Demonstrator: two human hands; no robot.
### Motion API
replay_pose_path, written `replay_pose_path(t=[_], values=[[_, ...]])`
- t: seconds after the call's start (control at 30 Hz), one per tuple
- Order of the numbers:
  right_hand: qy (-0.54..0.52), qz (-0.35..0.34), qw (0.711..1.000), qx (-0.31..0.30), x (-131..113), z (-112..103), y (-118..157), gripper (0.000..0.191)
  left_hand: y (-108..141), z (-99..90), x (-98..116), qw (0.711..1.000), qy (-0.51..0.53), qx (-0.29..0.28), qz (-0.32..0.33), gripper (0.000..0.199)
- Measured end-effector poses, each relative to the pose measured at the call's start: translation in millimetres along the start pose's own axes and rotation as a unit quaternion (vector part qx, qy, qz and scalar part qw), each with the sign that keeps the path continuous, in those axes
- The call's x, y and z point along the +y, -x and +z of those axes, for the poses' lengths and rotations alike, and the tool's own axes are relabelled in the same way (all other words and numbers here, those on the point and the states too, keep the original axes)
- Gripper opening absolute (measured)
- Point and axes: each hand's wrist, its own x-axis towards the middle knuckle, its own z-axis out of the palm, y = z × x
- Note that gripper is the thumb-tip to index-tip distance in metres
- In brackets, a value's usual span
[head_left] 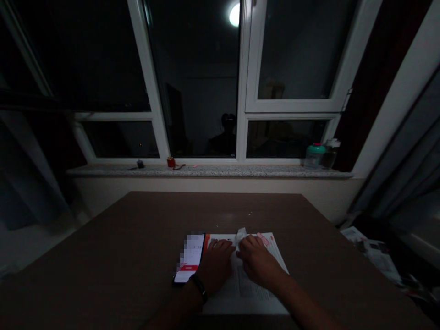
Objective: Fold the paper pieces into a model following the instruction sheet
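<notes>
Near the front of the brown table lies a printed booklet [240, 298] with an orange strip at its upper left. My left hand [217, 263], with a dark band on the wrist, rests on the booklet's left part, fingers bent; what lies under them is hidden. My right hand [257, 259] is closed at the upper middle of the page, its fingertips at a crumpled whitish piece [241, 233]. A pink piece [263, 239] lies just right of that hand. Left of the booklet, a phone [189, 259] shows a lit screen.
The brown table [137, 229] reaches toward a stone windowsill [220, 171]. On the sill stand a red jar [171, 162], a small dark bottle [140, 163] and a green-lidded container [314, 156] beside a clear bottle [330, 155]. Papers [381, 259] lie beyond the table's right edge.
</notes>
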Motion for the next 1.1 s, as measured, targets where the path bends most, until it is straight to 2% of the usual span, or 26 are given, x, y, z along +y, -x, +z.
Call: replay_pose_path(t=[0.13, 0.27, 0.33, 0.4, 0.47, 0.53, 0.63, 0.77, 0.97, 1.1], values=[[-0.052, -0.017, 0.998, 0.029, -2, -7, 1, 0.020, 0, 0.2, -2, 1.000, 0.001, 0.008, -0.005, 0.025], [-0.091, 0.035, 0.990, 0.104, 9, -6, -1, 0.029, 1, 1.9, -12, 0.999, -0.006, 0.024, 0.026, 0.036], [-0.106, 0.054, 0.986, 0.120, 16, -4, -1, 0.028, 1, 3.4, -17, 0.999, -0.006, 0.039, 0.034, 0.037], [-0.131, 0.065, 0.984, 0.105, 20, -2, -1, 0.024, 1, 3.9, -21, 0.998, -0.011, 0.047, 0.028, 0.038], [-0.156, 0.065, 0.982, 0.079, 22, -1, 0, 0.032, 0, 2.6, -22, 0.999, -0.020, 0.048, 0.005, 0.038], [-0.191, 0.065, 0.978, 0.052, 22, -1, 0, 0.039, -1, -0.3, -21, 0.999, -0.028, 0.037, -0.020, 0.037], [-0.242, 0.071, 0.967, 0.024, 22, 1, 0, 0.036, -2, -4.7, -18, 0.999, -0.033, 0.012, -0.036, 0.036], [-0.254, 0.071, 0.964, 0.044, 26, 8, -1, 0.024, -2, -4.0, -16, 0.999, -0.017, 0.023, -0.030, 0.026], [-0.257, 0.022, 0.965, 0.038, 29, 12, -1, 0.024, -3, 5.2, -19, 0.999, 0.025, 0.022, -0.018, 0.049], [-0.250, -0.003, 0.967, 0.047, 27, 10, -1, 0.024, -6, 3.0, -16, 0.999, 0.018, 0.026, -0.027, 0.033]])
